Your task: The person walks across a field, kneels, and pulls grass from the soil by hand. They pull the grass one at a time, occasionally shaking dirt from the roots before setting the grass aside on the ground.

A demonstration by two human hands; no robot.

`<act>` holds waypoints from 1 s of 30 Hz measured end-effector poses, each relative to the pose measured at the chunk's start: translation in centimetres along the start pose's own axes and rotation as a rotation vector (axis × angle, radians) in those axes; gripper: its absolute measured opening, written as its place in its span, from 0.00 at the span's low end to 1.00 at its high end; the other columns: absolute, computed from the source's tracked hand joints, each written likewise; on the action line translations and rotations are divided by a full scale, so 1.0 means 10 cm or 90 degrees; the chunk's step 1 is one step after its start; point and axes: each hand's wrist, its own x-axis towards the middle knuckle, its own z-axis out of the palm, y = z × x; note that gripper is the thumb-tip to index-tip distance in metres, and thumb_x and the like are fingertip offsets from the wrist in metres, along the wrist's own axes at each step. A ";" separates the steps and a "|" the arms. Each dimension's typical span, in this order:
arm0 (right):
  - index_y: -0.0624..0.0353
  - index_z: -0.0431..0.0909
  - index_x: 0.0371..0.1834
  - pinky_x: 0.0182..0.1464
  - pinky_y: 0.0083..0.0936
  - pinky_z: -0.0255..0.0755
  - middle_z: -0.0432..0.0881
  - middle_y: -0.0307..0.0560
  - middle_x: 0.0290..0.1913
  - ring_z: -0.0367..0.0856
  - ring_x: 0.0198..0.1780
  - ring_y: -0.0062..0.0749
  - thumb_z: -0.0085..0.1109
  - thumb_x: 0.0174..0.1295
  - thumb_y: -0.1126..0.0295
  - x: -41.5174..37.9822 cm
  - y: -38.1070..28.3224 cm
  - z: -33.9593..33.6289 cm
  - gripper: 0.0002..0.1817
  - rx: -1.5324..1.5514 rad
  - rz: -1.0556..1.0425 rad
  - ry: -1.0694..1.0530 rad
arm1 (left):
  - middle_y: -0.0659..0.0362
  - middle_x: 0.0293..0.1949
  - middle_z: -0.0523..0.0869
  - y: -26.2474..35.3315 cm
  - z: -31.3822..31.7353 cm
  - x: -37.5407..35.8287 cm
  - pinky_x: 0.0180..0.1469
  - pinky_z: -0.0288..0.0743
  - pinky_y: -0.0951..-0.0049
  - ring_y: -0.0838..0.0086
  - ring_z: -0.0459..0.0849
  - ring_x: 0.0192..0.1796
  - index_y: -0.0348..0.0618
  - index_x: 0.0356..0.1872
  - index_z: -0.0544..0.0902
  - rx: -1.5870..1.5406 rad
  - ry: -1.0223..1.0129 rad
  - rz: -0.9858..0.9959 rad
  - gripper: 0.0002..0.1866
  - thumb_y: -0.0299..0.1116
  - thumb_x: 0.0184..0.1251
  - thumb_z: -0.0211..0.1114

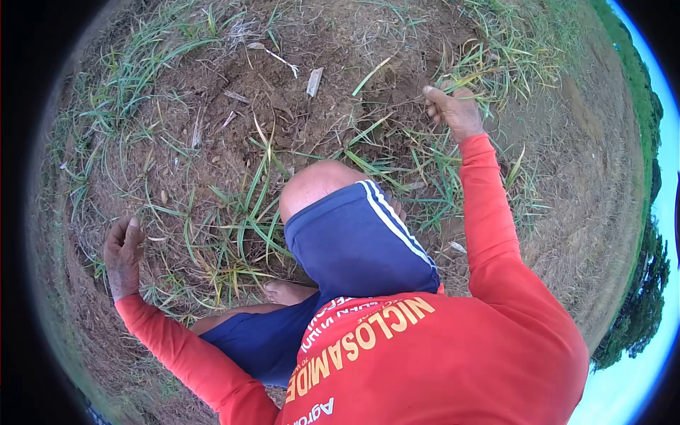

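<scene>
At the upper right, my right hand [455,112] is closed around blades of grass [473,76], with its thumb pressed toward the curled fingers. The leaves spread out from the hand toward a thick green clump. My left hand [125,253] is low at the left, its fingers curled and its thumb against them. Whatever it may hold is hidden, and thin grass lies close beside it. Between the hands, a grass tuft [248,227] grows from brown soil [297,120] in front of my bent knee.
Dry stalk pieces [314,82] and a pale stem [283,61] lie on the soil. More grass [127,92] grows at the upper left. My bare foot [287,292] rests beside the tuft. Trees [637,304] stand at the far right edge under the sky.
</scene>
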 end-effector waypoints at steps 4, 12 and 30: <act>0.60 0.79 0.54 0.31 0.18 0.79 0.86 0.41 0.36 0.85 0.31 0.21 0.63 0.72 0.68 -0.05 0.00 0.08 0.12 0.247 0.049 -0.081 | 0.70 0.35 0.81 -0.05 0.07 0.04 0.36 0.68 0.83 0.87 0.77 0.36 0.48 0.48 0.85 -0.013 0.033 0.012 0.17 0.50 0.74 0.70; 0.62 0.81 0.47 0.45 0.34 0.80 0.85 0.53 0.41 0.86 0.44 0.41 0.76 0.56 0.70 -0.57 0.83 1.14 0.18 -0.141 -0.222 -0.048 | 0.69 0.37 0.83 -0.15 0.09 -0.01 0.37 0.67 0.83 0.86 0.79 0.39 0.46 0.50 0.86 -0.018 0.024 -0.031 0.18 0.50 0.74 0.71; 0.64 0.75 0.31 0.36 0.43 0.74 0.81 0.59 0.28 0.81 0.30 0.56 0.69 0.66 0.66 -0.62 0.87 1.64 0.15 -0.134 -0.189 0.048 | 0.67 0.39 0.85 -0.08 0.11 -0.05 0.40 0.71 0.81 0.84 0.81 0.40 0.45 0.54 0.86 0.009 0.058 -0.042 0.20 0.50 0.73 0.71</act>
